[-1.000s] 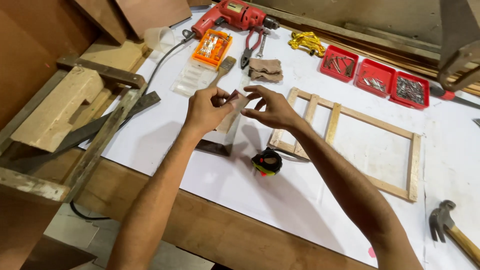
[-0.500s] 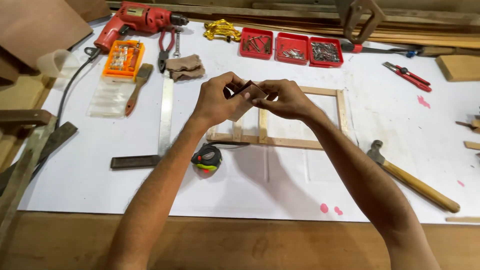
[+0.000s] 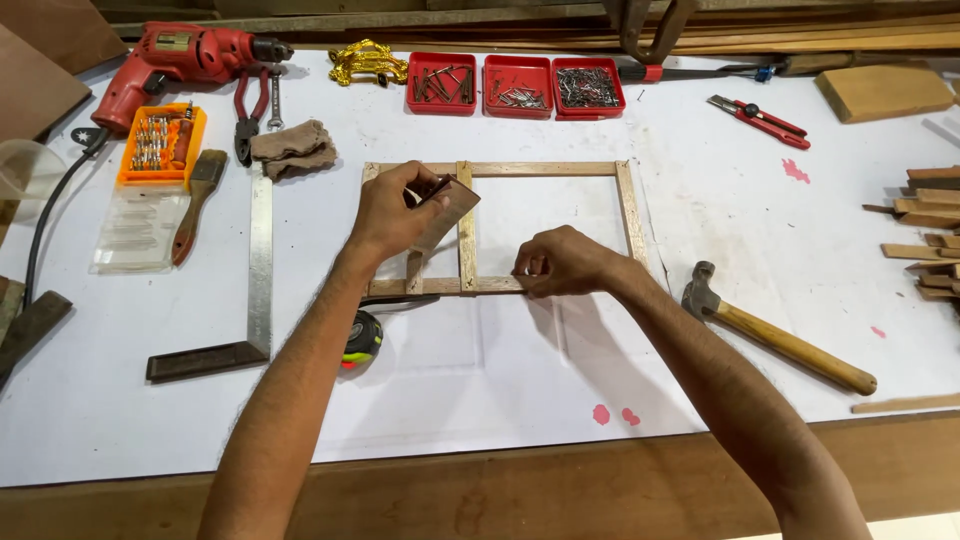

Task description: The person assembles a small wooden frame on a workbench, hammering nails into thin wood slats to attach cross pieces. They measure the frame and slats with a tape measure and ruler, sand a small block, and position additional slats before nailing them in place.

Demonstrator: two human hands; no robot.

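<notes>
lying flat on the white sheet [image 3: 520, 380] that covers the workbench, the wooden frame [image 3: 545, 169] is a thin-slat rectangle with 1 upright divider left of centre. left hand [image 3: 392, 212] sits over the frame's left part, fingers curled shut around a small folded piece of brown sandpaper [image 3: 452, 208], which tilts against the divider. right hand [image 3: 562, 262] rests on the frame's bottom slat just right of the divider, fingers bent and pressing down on the wood, nothing gripped in it.

just below the frame's lower left corner, a black and yellow tape measure [image 3: 363, 338] is half hidden by the left forearm. left of that a steel try square [image 3: 258, 262] lies with its blade running up toward a crumpled brown cloth [image 3: 293, 150]. further left: a brush [image 3: 197, 200], an orange drill bit case [image 3: 160, 146], a red power drill [image 3: 180, 58], pliers [image 3: 243, 115].

along the back edge, 3 red trays [image 3: 518, 84] of nails and screws stand side by side, with a yellow crumpled thing [image 3: 366, 62] just left of them, can't tell what it is. right of the frame a claw hammer [image 3: 775, 333] lies angled on the sheet, well apart from the right hand. a red cutter [image 3: 758, 118] is up at the back right, a wood block [image 3: 880, 92] beyond it, a stack of short wood strips [image 3: 925, 235] at the right edge.
</notes>
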